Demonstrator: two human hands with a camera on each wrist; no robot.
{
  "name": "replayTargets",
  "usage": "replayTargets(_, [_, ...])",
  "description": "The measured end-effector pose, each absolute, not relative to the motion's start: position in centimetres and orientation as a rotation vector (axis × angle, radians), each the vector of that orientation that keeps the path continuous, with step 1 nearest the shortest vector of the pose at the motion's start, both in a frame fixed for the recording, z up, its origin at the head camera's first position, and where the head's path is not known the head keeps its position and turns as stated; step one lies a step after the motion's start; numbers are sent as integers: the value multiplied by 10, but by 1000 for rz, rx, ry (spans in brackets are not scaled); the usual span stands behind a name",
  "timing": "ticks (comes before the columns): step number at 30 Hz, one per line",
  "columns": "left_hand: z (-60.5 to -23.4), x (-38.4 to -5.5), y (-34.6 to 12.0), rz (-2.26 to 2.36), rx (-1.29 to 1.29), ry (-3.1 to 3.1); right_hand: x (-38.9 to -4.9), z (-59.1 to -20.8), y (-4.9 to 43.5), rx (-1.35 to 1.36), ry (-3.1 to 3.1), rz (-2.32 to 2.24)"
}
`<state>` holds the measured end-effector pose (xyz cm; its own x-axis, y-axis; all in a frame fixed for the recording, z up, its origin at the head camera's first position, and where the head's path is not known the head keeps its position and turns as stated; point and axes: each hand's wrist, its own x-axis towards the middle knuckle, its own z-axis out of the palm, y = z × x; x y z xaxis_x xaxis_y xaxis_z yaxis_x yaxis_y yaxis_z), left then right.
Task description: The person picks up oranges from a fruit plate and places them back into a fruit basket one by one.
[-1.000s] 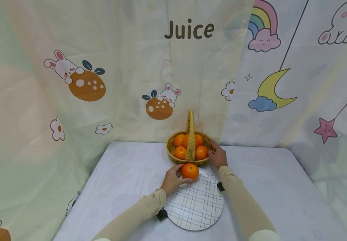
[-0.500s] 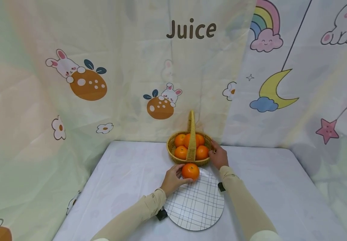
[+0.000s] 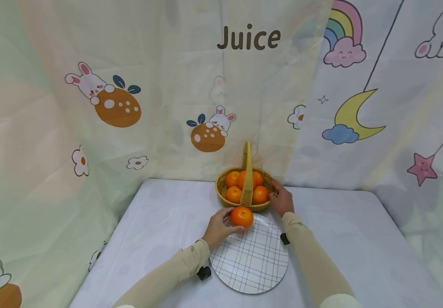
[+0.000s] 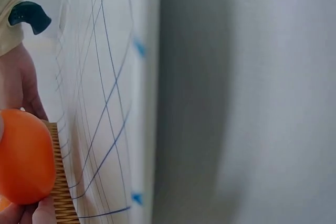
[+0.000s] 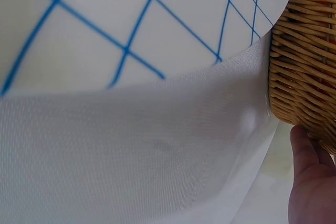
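My left hand (image 3: 219,227) holds an orange (image 3: 241,217) between thumb and fingers, over the far edge of a round white plate (image 3: 250,261) with a dark grid pattern. In the left wrist view the orange (image 4: 26,156) looks smooth and glossy, with fingertips beneath it. Just behind it stands a yellow woven basket (image 3: 248,171) with a tall arched handle and several oranges (image 3: 260,195) inside. My right hand (image 3: 282,200) grips the basket's right side near the rim. In the right wrist view its thumb lies against the wicker wall (image 5: 304,72); the other fingers are partly hidden.
A white cloth covers the table (image 3: 175,214), which meets a printed curtain (image 3: 175,141) right behind the basket. The plate's far edge lies close to the basket's front. Black wrist cameras (image 3: 204,273) sit under both sleeves.
The head view has shifted slightly. My left hand and the orange have moved a little left relative to the basket and plate. The right hand stays on the basket.
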<state>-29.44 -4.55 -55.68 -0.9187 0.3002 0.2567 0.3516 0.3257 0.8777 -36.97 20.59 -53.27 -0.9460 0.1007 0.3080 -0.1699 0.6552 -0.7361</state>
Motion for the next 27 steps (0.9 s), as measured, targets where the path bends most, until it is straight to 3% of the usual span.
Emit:
replayTargets(14, [-522, -278, -57, -1849, -655, -2439, -371, -535, 207, 66, -2540, 1186])
replayTargets(27, [-520, -303, -79, -1822, -499, -2413, -373, -538, 207, 42, -2545, 1171])
